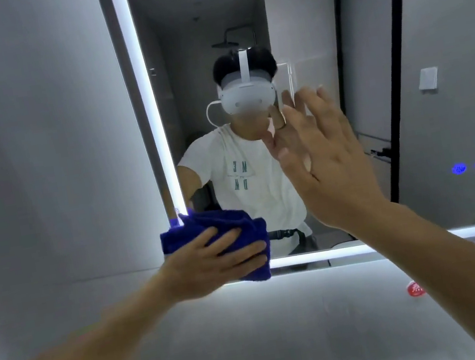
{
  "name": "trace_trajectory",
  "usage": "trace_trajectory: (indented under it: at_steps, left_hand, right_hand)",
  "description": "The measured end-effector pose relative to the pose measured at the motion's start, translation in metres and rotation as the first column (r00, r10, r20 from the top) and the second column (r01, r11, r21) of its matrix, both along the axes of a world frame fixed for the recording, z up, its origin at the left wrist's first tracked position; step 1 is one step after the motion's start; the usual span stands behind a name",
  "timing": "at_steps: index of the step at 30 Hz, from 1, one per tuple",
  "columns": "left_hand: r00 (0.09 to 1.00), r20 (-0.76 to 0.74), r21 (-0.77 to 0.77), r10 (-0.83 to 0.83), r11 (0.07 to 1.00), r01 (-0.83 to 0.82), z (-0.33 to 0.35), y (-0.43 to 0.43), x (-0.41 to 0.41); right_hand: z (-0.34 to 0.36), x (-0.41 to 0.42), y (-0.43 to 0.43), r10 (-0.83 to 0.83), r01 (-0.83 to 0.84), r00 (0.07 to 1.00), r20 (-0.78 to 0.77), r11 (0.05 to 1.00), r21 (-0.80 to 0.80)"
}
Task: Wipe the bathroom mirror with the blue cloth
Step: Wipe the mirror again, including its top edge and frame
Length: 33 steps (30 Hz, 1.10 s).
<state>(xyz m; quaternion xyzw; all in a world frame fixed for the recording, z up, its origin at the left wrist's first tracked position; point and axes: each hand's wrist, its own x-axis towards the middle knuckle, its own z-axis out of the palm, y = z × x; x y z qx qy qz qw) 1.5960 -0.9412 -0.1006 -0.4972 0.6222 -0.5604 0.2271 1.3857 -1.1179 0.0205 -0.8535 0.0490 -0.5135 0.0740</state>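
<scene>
A plain matt grey wall fills the area left of the large rectangular mirror with a glowing white strip along its edge; one lit strip runs down the mirror's left edge and one along its bottom edge. At the mirror's lower left corner sits the one bunched, deep blue terry cloth, soft and folded into thick creases, partly covering that corner. The left hand lies on top of the cloth with fingers spread and slightly bent over it, pressing it against the glass; the cloth's underside is hidden beneath the hand. Right of the cloth, higher on the mirror, the right hand is held up flat with fingers straight and splayed, holding nothing; whether its palm touches the glass cannot be told. Its reflection meets it fingertip to fingertip, with a ring on one reflected finger. The glass reflects a person in a white printed T-shirt and white headset, partly hidden by the right hand. Two small blue glowing touch icons show near the mirror's lower right. Below the mirror, a pale smooth counter surface carries one small red round sticker, its marking too blurred to read.
</scene>
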Motion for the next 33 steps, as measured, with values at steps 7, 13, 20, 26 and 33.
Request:
trace_trajectory:
  at_steps: [7,13,20,26,33]
  left_hand:
    - [0.919,-0.352,-0.787,-0.177,0.588,-0.188,0.111,-0.032,-0.019]
    - [0.772,-0.544,-0.809,-0.327,0.449,-0.380,0.088,-0.110,-0.067]
    - [0.906,-0.419,-0.382,-0.064,0.917,-0.113,-0.031,-0.166,-0.101]
    - [0.948,-0.316,-0.033,0.026,0.999,-0.039,-0.038,-0.153,-0.096]
    - [0.987,-0.158,-0.207,0.003,0.978,-0.036,-0.032,-0.012,-0.012]
  right_hand:
    - [0.000,-0.006,-0.027,0.022,-0.025,0.998,0.063,0.998,0.059]
    - [-0.005,-0.015,-0.040,-0.010,0.005,0.997,0.072,0.997,0.075]
    - [-0.022,-0.037,-0.074,-0.060,0.047,0.993,0.098,0.991,0.128]
    - [-0.031,-0.051,-0.077,-0.073,0.061,0.996,0.060,0.982,0.181]
    - [-0.029,-0.024,-0.035,0.046,-0.054,0.996,0.072,0.992,0.116]
